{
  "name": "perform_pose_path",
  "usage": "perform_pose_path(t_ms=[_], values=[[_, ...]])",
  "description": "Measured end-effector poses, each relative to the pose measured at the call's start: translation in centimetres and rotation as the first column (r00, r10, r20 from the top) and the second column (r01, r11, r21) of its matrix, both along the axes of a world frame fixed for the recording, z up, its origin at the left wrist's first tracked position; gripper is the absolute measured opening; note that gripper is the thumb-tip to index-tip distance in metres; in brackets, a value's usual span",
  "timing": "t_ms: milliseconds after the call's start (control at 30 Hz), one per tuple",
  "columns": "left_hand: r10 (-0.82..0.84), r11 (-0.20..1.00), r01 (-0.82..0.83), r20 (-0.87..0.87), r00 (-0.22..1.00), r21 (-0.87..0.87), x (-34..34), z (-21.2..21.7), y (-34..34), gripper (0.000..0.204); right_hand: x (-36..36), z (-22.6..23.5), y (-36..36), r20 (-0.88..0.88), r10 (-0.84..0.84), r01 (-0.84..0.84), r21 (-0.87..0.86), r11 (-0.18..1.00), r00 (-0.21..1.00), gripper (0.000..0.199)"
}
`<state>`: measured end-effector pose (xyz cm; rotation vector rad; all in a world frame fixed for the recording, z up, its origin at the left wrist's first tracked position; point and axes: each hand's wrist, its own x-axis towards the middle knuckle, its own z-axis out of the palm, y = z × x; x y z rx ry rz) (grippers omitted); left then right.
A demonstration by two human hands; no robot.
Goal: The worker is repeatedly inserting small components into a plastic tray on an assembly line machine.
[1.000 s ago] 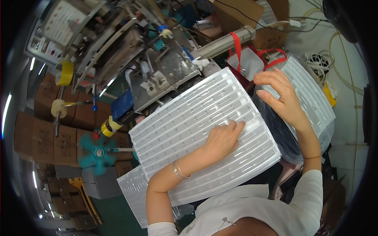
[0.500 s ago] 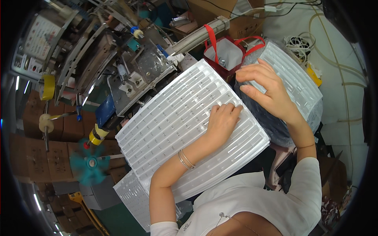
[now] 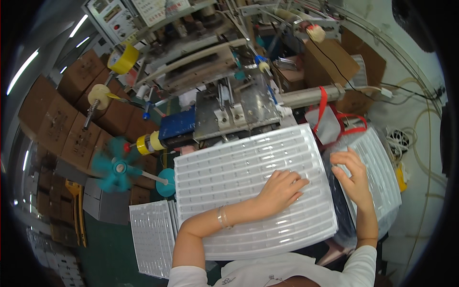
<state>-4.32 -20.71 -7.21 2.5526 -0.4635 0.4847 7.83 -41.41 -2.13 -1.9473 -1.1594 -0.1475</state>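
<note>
Under the left hand [image 3: 278,193], grip unclear to me: white tray [image 3: 224,174]; at its three o'clock, right hand [image 3: 355,178], thumb parted.

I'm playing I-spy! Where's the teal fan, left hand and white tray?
Teal fan [image 3: 120,167]: head view, its hub.
Left hand [image 3: 278,192]: head view, back of hand.
White tray [image 3: 224,166]: head view, ridged top.

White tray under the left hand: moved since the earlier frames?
No: the white tray shows no clear shift against the metal machine plate; the view turned.

The tray [image 3: 229,172] lies in front of the machine [image 3: 241,107]. A fan [image 3: 119,166] is on the tray's left, other trays [image 3: 382,170] on its right.
</note>
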Motion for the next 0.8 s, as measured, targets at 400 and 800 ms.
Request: perform_pose_path(t_ms=[400, 800], values=[[0.647, 0.667, -0.626, -0.103, 0.756, -0.404, -15.9, 6.2, 12.3, 0.022, -5.2, 2.0, 7.6, -0.038, 0.275, -0.276, -0.017, 0.961, 0.961, 0.019], [0.839, 0.302, -0.746, -0.205, 0.503, -0.594, -29.5, 3.0, 13.2, 0.021, -20.9, -7.2, 22.8, 0.331, 0.765, -0.664, -0.38, 0.644, 0.553, 0.028]])
